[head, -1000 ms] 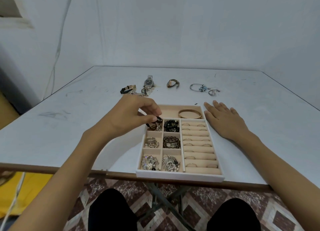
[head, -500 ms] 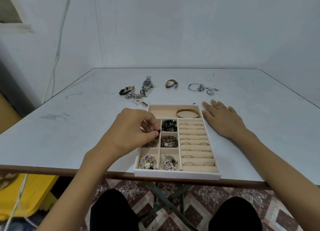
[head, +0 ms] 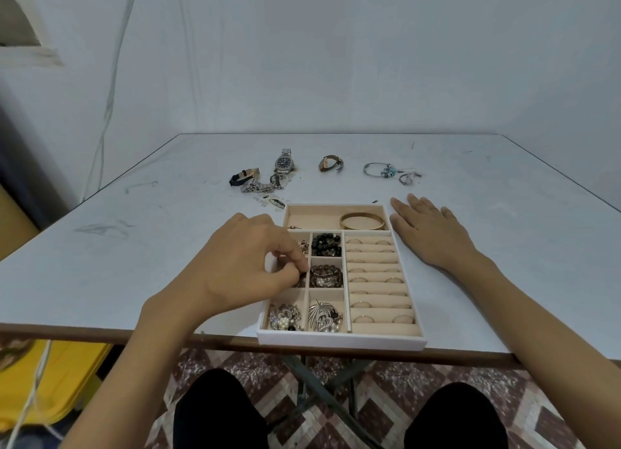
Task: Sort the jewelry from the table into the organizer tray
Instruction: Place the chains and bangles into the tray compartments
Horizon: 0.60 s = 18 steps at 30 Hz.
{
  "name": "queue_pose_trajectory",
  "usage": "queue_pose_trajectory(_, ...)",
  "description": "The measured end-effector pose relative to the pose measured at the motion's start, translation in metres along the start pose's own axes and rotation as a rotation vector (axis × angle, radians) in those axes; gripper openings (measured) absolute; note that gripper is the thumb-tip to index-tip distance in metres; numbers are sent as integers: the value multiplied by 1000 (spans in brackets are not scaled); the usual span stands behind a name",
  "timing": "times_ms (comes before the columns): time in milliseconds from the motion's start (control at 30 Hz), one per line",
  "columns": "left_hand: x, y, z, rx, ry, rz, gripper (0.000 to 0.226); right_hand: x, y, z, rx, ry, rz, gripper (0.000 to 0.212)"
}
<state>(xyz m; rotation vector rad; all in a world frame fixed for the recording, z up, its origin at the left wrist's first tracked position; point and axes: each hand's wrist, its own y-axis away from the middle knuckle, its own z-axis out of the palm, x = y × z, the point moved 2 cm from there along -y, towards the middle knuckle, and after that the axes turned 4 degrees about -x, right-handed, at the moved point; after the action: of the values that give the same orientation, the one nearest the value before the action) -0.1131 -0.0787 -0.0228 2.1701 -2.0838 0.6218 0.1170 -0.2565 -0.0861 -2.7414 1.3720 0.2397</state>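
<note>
The organizer tray is sitting at the near edge of the table. The left hand is reaching into its middle-left cell, fingers curled, thumb and forefinger pinching a dark piece that is mostly hidden beneath them. The right hand is lying flat on the table just beside the tray's far right corner, fingers straight and slightly spread.

The long far compartment is holding a gold bangle. A black bead bracelet is filling the far centre cell, and brownish bead bracelets are filling the cell below it. The near cells are holding a pearl-and-silver cluster and a silver leaf brooch. Rings are sitting in the padded rolls on the right.

Farther back on the table, a steel watch, a brown-strap watch and a silver charm bracelet are lying unsorted.
</note>
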Motion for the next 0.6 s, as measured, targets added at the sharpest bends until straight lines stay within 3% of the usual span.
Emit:
queue_pose_trajectory(400, -12, -1, -2, -61, 190, 26, 17, 0, -1, 0, 3, -8, -3, 53)
queue_pose_trajectory(600, -17, -5, 9, -37, 145, 65, 16, 0, 0, -1, 7, -13, -2, 53)
